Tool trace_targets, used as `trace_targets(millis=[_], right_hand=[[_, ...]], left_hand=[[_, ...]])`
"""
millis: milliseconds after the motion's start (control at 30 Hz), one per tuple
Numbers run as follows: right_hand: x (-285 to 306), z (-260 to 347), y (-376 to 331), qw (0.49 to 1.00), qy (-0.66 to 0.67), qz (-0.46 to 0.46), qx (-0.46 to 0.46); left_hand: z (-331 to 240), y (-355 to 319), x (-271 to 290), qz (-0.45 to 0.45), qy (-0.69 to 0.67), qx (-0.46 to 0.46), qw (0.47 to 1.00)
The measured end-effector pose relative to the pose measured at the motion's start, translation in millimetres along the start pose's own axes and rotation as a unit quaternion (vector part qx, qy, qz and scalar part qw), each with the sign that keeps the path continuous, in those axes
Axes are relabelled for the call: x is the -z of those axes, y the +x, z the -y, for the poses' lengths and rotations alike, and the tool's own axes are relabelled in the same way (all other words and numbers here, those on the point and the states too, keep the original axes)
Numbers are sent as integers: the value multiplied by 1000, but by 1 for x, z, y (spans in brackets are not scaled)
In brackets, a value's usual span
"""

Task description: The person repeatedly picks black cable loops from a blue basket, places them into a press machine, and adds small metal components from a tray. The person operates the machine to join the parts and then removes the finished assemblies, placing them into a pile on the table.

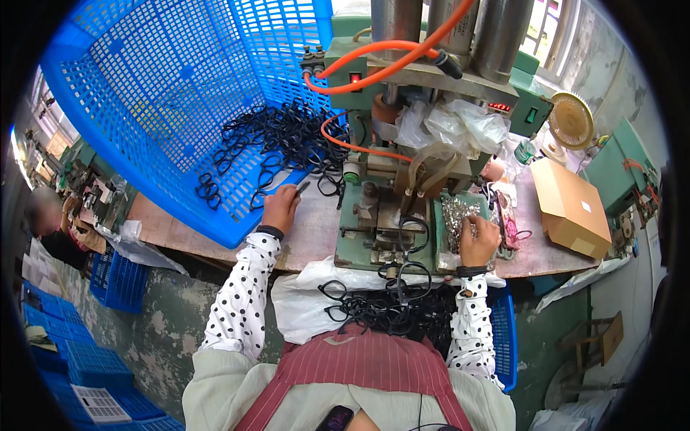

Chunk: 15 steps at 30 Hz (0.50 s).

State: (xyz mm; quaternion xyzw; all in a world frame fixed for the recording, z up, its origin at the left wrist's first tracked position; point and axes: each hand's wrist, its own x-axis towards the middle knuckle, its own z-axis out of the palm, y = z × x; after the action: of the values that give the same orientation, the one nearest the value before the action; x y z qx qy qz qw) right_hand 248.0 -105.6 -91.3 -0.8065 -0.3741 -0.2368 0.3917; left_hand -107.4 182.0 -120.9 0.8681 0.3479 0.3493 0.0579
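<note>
My left hand is closed at the edge of the blue basket, with a small dark, stick-like piece at its fingertips; its exact kind is unclear. My right hand reaches over a tray of small shiny metal parts, its fingers curled down and pinched among them. Whatever they grip is hidden. Between my hands stands a green press machine. A black eyeglass frame hangs at its front, close to the metal fixture.
A large blue basket holds a heap of black eyeglass frames. More black frames lie in my lap. Orange hoses loop over the press. A cardboard box stands at right. At far left, another person sits.
</note>
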Motion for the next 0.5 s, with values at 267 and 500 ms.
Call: trace_targets(millis=[267, 500], right_hand=[[6, -13, 8, 998, 31, -56, -24], [-5, -35, 2, 988, 97, -6, -120]], left_hand=[[-146, 9, 44, -146, -80, -146, 975], [-228, 16, 51, -123, -185, -338, 915]])
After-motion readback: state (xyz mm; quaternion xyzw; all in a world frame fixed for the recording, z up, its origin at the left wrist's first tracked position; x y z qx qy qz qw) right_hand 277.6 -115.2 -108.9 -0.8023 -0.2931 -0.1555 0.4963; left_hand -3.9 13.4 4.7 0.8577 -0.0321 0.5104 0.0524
